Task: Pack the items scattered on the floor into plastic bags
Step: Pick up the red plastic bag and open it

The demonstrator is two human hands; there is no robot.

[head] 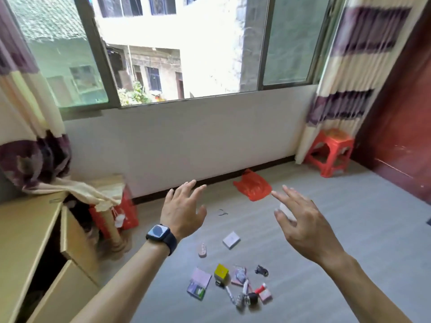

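Several small items lie scattered on the grey floor below my hands: a yellow box [221, 271], a white box [231, 239], a purple packet [200, 277], a pink object [202, 250], a black clip [261, 270] and a red-and-white tube [260, 289]. A red plastic bag [253, 186] lies flat by the wall, beyond both hands. My left hand [182, 210], with a dark watch on its wrist, is raised with spread fingers and holds nothing. My right hand [300, 220] is also raised, fingers apart; something white shows behind it.
A wooden desk [21, 241] with open drawers stands at the left, with a red stool [126, 213] and a curtain beside it. Another red stool [331, 152] stands in the far right corner by a dark red door [401, 117]. Small metal nail clippers [222, 212] lie near the wall.
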